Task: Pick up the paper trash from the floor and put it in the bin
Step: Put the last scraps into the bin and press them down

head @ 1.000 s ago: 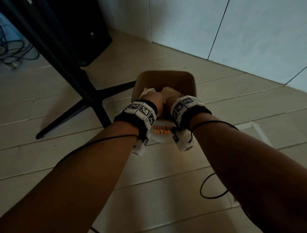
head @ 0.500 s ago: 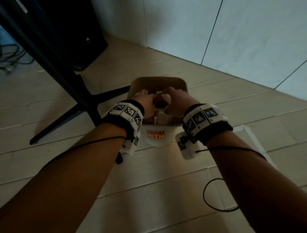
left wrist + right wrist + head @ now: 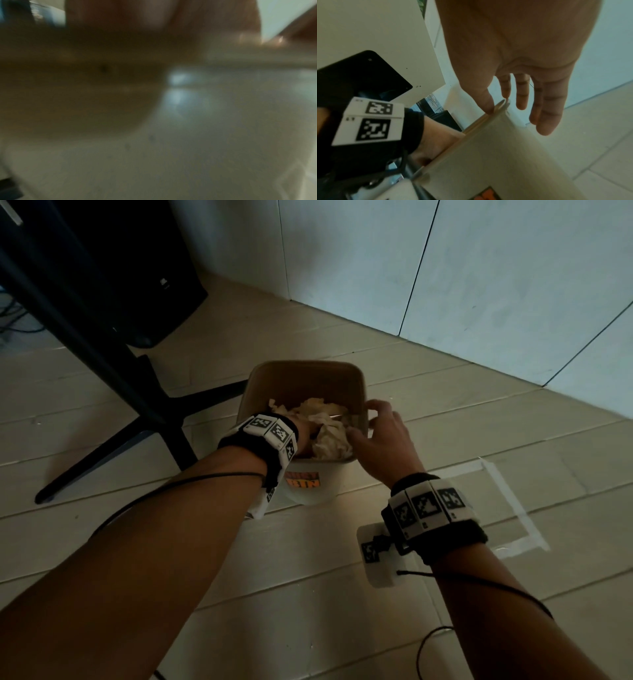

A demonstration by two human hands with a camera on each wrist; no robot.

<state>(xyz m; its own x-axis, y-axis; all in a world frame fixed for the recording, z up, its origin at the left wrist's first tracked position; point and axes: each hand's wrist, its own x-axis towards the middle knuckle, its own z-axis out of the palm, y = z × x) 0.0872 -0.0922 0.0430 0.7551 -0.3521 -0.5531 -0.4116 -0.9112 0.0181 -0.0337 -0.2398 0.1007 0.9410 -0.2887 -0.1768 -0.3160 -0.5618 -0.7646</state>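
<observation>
The bin (image 3: 305, 368), tan inside with an orange label on its white front, stands on the floor ahead of me. Crumpled paper (image 3: 330, 436) fills it. My left hand (image 3: 306, 429) reaches down into the bin among the paper. Its fingers are hidden behind the wrist band, and the left wrist view is only blur. My right hand (image 3: 373, 422) hovers at the bin's right rim and holds nothing. In the right wrist view the right hand (image 3: 522, 94) hangs with straight fingers over the bin rim (image 3: 481, 121).
A black stand with spread legs (image 3: 113, 446) is on the floor left of the bin, with a black box (image 3: 154, 285) behind it. A white wall (image 3: 479, 268) runs close behind. White tape (image 3: 507, 494) marks the floor at the right, and a thin cable (image 3: 428, 642) loops near my right forearm.
My right hand has come out of the bin, moved right to its rim and opened. The left hand stays down in the bin. Crumpled paper now shows inside it.
</observation>
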